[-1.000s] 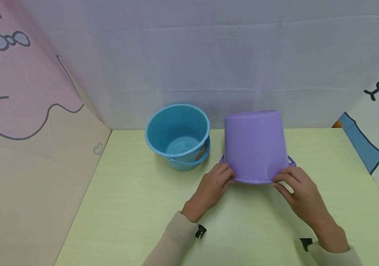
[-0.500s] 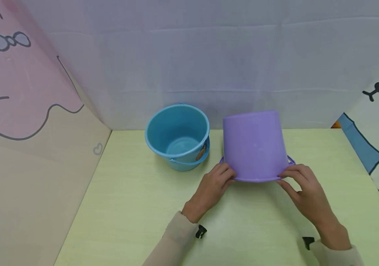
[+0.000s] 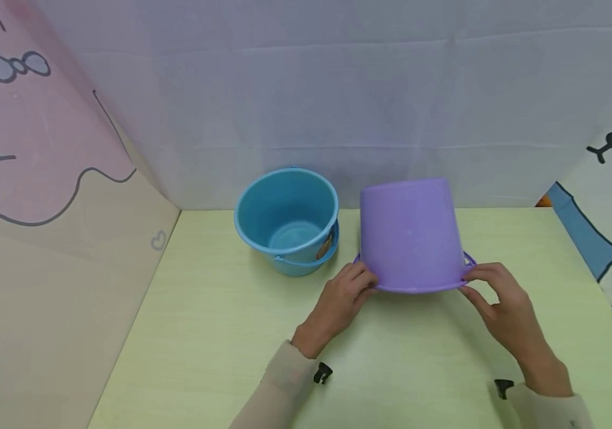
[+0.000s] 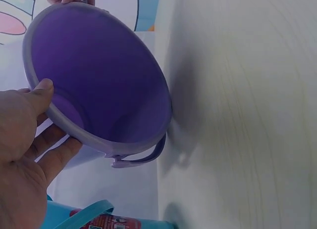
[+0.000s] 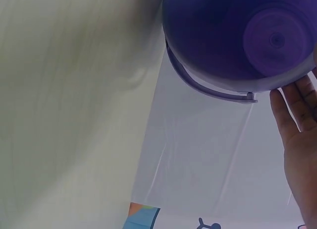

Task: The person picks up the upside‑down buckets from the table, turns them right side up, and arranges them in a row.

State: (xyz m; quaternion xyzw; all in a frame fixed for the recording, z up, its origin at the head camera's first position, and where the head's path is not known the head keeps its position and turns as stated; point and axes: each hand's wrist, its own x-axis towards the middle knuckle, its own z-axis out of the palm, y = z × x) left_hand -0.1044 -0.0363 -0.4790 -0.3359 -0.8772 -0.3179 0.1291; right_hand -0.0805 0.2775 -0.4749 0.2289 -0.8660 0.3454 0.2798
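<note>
A purple bucket (image 3: pixel 410 235) is tipped over, its mouth facing down and toward me, its base raised at the back. My left hand (image 3: pixel 335 307) pinches the rim at its left; in the left wrist view the thumb (image 4: pixel 44 90) lies inside the mouth and the fingers outside. My right hand (image 3: pixel 512 313) holds the same rim at its right end, with fingers (image 5: pixel 282 113) along the outer wall in the right wrist view. The purple handle (image 5: pixel 203 88) hangs at the far side of the rim. Inside, the bucket shows only its bare purple wall and round bottom.
To the left of the purple bucket stands a light-blue bucket (image 3: pixel 292 205), upright, its handle lowered toward the front right. A pale cloth backdrop (image 3: pixel 370 119) rises behind the table (image 3: pixel 220 345). Panels printed with cartoons (image 3: pixel 43 196) flank both sides.
My right hand has slid rightward along the purple bucket's rim to its right end. The bucket has tilted slightly, its front rim rising a little. My left hand has stayed nearly in place.
</note>
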